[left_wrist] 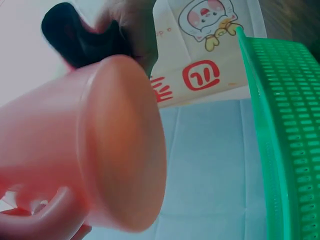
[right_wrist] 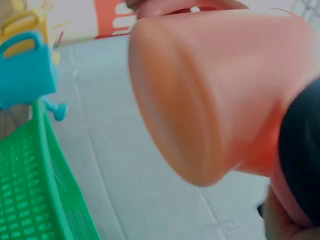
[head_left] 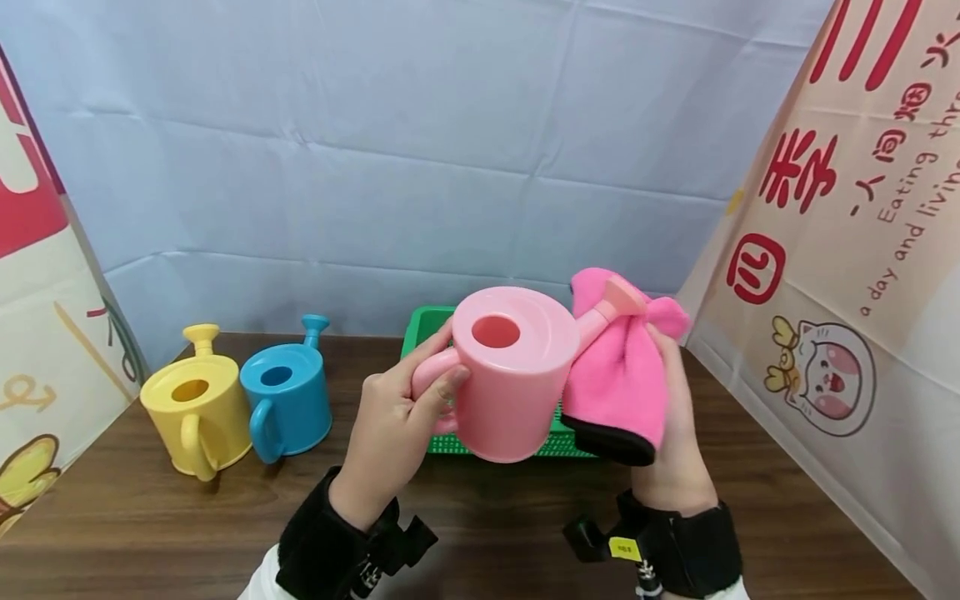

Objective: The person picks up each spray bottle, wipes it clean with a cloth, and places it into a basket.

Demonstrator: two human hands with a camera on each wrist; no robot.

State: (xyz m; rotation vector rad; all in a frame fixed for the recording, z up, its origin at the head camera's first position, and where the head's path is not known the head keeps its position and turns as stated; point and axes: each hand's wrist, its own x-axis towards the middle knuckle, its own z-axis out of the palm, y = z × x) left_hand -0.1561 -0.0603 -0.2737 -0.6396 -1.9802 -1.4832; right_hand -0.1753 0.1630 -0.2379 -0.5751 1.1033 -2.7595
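My left hand [head_left: 401, 417] grips the handle of a pink watering can [head_left: 517, 400], held up above the table. The can's top opening shows in the head view, and its round base faces both wrist cameras. On the right, my right hand [head_left: 678, 408] holds a bright pink soft cloth [head_left: 618, 375] with a black edge band, mitten-like in shape. The cloth lies against the can's spout, whose rose overlaps it. My right fingers are mostly hidden behind the cloth.
Behind the can, a green perforated basket [head_left: 427, 321] stands on the brown wooden table [head_left: 480, 517]. A yellow watering can [head_left: 217, 417] and a blue watering can [head_left: 303, 408] stand upright at the left. Cloth sheets hang at the back and sides.
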